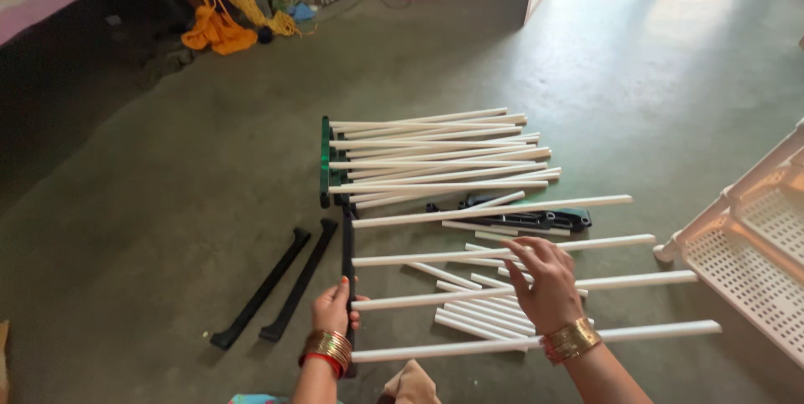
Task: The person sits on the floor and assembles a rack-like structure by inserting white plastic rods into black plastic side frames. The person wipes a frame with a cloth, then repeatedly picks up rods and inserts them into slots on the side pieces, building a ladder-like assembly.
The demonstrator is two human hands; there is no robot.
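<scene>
We hold a black bar [347, 270] with white rods [536, 285] plugged into it, on the floor.
Our left hand [332, 308] pinches the bar near its lower end; our right hand [546, 283] rests spread over the rods. Beyond lie a rod bundle [435, 153], two loose black bars [280, 287] and a white rack [754, 245].

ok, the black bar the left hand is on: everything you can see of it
The black bar is a slim, dark, plastic-looking strip lying on the grey floor, running away from the person. Four long white rods stick out from its right side like rungs, spaced apart. The left hand grips it near its close end, fingers wrapped around. Its far end reaches a green-edged bundle of white rods; whether they touch is unclear.
</scene>
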